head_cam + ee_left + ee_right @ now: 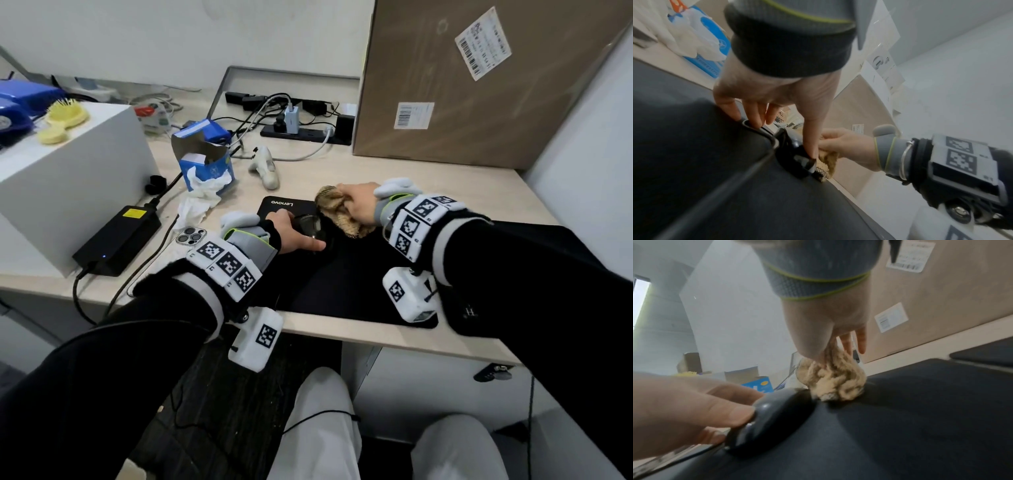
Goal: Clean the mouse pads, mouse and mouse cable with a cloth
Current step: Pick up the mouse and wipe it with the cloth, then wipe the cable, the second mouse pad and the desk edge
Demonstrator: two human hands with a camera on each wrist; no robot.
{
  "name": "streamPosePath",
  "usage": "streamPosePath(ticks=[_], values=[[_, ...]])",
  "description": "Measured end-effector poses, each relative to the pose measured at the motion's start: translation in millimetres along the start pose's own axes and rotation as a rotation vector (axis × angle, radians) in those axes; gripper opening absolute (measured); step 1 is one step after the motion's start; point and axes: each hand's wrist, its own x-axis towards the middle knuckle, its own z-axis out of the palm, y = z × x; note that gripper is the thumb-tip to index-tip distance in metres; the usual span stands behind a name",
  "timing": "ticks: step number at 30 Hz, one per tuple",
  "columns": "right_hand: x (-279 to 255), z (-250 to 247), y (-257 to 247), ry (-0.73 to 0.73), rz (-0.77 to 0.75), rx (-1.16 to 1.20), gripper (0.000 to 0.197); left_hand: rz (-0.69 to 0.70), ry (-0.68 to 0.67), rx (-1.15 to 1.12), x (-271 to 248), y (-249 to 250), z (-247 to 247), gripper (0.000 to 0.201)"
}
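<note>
The left hand [294, 233] gripped the dark mouse [310, 224] on the black mouse pad [346, 274] — at its two o'clock, the right hand's [359, 205] fingers clenched a bunched tan cloth [337, 209] against it.

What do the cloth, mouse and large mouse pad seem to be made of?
Cloth: beige, nubbly woven or knitted fabric, bunched in soft folds.
Mouse: likely hard plastic; dark, glossy, with highlights.
Large mouse pad: probably fabric-topped; matte black, no glare.
</note>
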Motion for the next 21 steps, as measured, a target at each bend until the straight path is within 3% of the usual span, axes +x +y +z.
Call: streamPosePath(ticks=[4,6,8,9,11,16,21], values=[[-24,7,31,-0.073,0.083,0.198,0.064,0.031,0.046,-0.178,-8,-7,1,0.080],[-35,10,39,0.051,0.090,0.232,0.058,0.020,0.100,-0.265,-15,-13,-3,0.053],[-47,11,42,0.186,0.094,0.227,0.043,0.010,0.139,-0.289,-27,-22,-8,0.015],[-55,11,41,0.236,0.098,0.236,0.035,0.014,0.138,-0.291,-34,-27,-10,0.011],[-73,12,38,0.317,0.092,0.272,0.027,-0.022,0.070,-0.276,-54,-38,-12,0.027],[-109,14,22,0.412,0.130,0.333,0.024,-0.136,-0.236,-0.083,-99,-55,-1,0.023],[-138,17,12,0.415,0.127,0.340,0.025,-0.164,-0.152,-0.075,-121,-43,15,0.026]])
